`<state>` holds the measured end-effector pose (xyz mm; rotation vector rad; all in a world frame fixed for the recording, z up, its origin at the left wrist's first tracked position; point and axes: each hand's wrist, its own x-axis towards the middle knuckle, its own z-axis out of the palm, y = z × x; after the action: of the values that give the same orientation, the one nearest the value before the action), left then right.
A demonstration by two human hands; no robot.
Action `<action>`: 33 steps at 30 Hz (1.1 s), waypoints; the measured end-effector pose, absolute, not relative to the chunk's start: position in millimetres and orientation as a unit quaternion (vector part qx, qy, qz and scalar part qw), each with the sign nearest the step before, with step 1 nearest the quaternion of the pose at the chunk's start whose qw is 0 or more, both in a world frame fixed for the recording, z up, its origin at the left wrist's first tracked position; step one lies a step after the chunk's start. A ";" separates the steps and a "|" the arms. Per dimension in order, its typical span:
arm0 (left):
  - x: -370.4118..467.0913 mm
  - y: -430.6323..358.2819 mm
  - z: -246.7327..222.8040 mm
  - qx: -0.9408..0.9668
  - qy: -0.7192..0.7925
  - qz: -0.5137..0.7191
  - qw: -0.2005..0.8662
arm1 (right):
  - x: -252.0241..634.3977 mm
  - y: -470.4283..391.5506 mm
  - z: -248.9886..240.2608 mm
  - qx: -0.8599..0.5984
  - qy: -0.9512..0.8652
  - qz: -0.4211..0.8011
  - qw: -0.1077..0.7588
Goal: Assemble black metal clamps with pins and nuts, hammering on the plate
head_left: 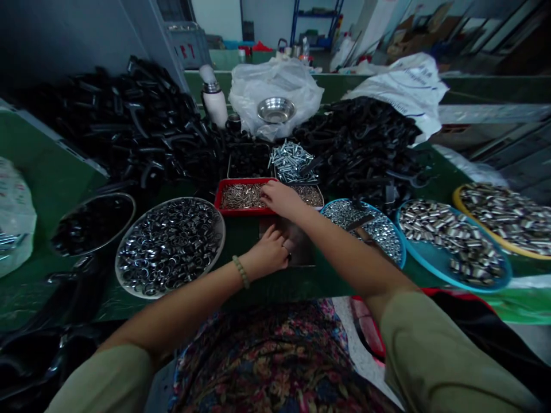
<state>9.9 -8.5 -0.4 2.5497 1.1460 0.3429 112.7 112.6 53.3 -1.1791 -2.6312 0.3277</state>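
My right hand reaches over the red tray, its fingers bent together and touching the small brass-coloured pins inside. Whatever is between those fingertips is too small to make out. My left hand, with a beaded bracelet at the wrist, is closed low over a dark flat plate on the green bench. A small dark ring shape shows by its fingers; I cannot tell whether it is held or worn. To the right of the red tray, a second small tray holds more tiny metal pieces.
Around my hands stand a bowl of shiny curved metal parts, a blue basin of small silver parts, and another blue basin with metal sleeves. Behind lie silver screws, piles of black parts and a white flask.
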 end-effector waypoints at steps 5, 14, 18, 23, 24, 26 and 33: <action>16.1 -10.3 -15.1 0.909 0.389 0.123 0.088 | 67.4 143.3 42.4 -0.395 -0.917 0.056 0.024; 11.6 -27.5 -17.2 0.824 0.507 0.198 0.159 | 74.7 138.5 40.0 -0.397 -0.915 0.059 0.050; 13.4 -24.2 -20.3 0.800 0.513 0.249 0.186 | 95.9 128.3 43.9 -0.395 -0.906 0.095 0.119; 14.9 -24.8 -22.4 0.787 0.524 0.262 0.193 | 166.0 83.1 29.6 -0.382 -0.858 0.281 0.197; 15.2 -25.1 -22.4 0.785 0.526 0.261 0.195 | 179.5 72.7 23.9 -0.390 -0.846 0.313 0.185; 15.9 -25.5 -22.3 0.781 0.533 0.260 0.195 | 199.1 54.9 13.1 -0.413 -0.815 0.366 0.175; 16.1 -25.0 -23.7 0.783 0.536 0.251 0.191 | 194.0 31.1 19.3 -0.422 -0.884 0.183 0.084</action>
<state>16.1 -25.0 -23.7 2.2006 1.5049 0.7045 194.0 31.1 19.3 -1.2594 -2.6375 0.5454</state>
